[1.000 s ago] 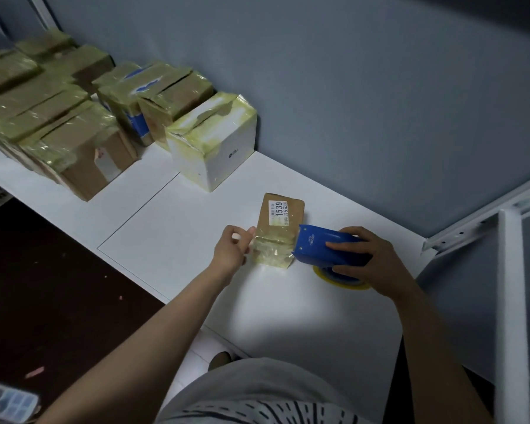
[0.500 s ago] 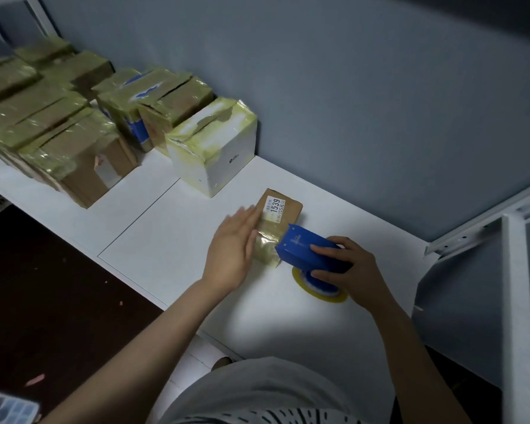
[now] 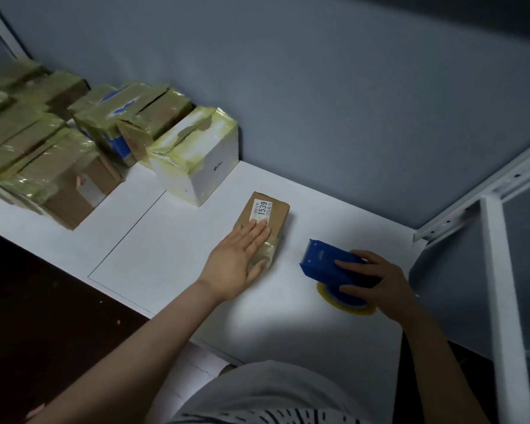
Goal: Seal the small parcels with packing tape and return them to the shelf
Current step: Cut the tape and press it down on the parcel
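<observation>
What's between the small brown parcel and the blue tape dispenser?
Nothing: in the head view, bare white tabletop separates parcel and dispenser.

We can read one thing with confidence: the white label point(image 3: 261, 210) stuck on top of the small brown parcel point(image 3: 277, 215) carries the number 1539 in large dark digits, running lengthwise along the label. Beside it sits a line of smaller print in which we make out what looks like 576. The rest of that line, and a fainter line along the other edge, are too small for us to read. The fingertips of the left hand point(image 3: 237, 258) lie at the label's near end. The white box point(image 3: 214, 179) shows a small grey mark on its side and the blue tape dispenser point(image 3: 328, 264) a faint mark on its top, neither legible.
</observation>
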